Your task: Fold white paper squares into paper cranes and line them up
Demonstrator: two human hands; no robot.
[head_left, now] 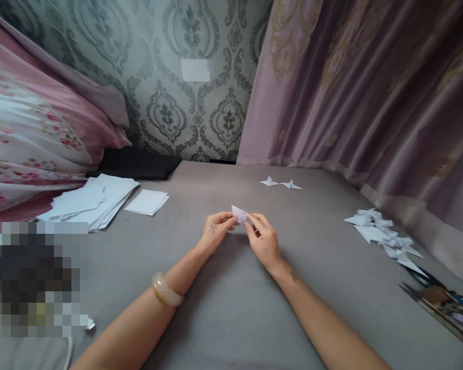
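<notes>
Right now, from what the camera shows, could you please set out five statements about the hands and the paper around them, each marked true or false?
1. The left hand and right hand both hold the small folded paper. True.
2. The bangle is on the right wrist. False: it is on the left wrist.
3. The pair of folded pieces lies beyond the hands, toward the curtain. True.
4. The large stack of sheets lies to the right of the hands. False: it lies to the left.
5. The pile of folded pieces lies to the right of the hands. True.
</notes>
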